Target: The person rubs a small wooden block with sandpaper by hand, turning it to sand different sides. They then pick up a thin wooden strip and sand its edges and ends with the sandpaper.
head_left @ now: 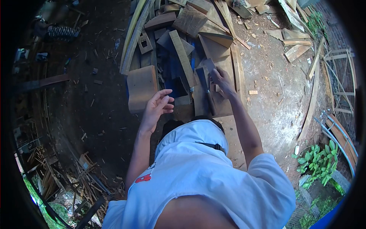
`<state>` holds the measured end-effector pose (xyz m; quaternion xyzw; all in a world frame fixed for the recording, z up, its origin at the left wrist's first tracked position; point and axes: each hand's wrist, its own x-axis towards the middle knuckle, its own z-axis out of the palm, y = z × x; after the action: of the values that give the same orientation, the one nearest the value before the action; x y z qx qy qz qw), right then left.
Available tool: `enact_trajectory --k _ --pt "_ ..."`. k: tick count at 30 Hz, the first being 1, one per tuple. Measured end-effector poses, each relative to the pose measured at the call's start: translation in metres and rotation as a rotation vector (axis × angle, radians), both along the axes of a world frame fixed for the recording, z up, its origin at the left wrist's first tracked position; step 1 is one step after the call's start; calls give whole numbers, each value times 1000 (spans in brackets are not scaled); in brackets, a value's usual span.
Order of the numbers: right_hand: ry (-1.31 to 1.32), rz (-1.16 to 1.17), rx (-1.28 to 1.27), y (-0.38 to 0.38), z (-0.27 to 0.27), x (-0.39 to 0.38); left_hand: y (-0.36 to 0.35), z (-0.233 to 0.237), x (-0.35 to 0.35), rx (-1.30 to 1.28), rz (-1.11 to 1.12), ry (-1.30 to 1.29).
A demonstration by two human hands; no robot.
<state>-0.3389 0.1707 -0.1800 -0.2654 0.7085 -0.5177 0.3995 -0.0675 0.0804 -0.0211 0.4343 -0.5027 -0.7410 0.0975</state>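
Note:
My right hand [222, 81] is closed on a small flat wooden piece [209, 65] above the right side of the wood pile. Just left of that hand, a tool with a dark handle [210, 102] and a flat blade lies on a board [225, 107]. My left hand [160, 104] is raised with its fingers apart and slightly curled, holding nothing. Beside it, to the upper left, is a wide curved wooden block [141, 86]. A long narrow wood strip [182, 57] lies slanted between my hands.
Boards and blocks [190, 19] are heaped ahead. More offcuts [297, 44] lie at the upper right, and scrap wood [89, 179] is piled at the lower left. A leafy plant [318, 160] grows at the right. Someone in patterned clothing [63, 32] is at the upper left.

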Motion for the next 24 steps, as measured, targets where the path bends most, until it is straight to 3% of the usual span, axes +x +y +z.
enact_trajectory --k 1,6,8,11,14,15,17,18,19,24 --pt "-593 14 -130 0 35 16 1 -2 -5 -4 16 0" --pt "-965 230 -118 -2 107 71 8 -5 -44 -83 45 184" --pt "-1042 268 -145 -4 119 86 6 1 -46 -159 11 287" --pt "-1120 351 -181 -7 119 91 5 7 -45 -73 77 349" --pt "-452 383 -133 -11 103 91 4 0 -37 -321 143 300" --pt "-442 363 -122 -10 68 80 3 0 -35 -305 129 313" --pt "778 221 -5 2 -6 55 1 2 -28 -256 238 231" --pt "957 203 224 10 -7 44 0 1 -24 -223 246 196" --pt "1129 183 451 15 -8 35 -1 1 -22 -223 250 196" --pt "1192 164 535 24 -41 8 5 -2 -14 -47 302 173"
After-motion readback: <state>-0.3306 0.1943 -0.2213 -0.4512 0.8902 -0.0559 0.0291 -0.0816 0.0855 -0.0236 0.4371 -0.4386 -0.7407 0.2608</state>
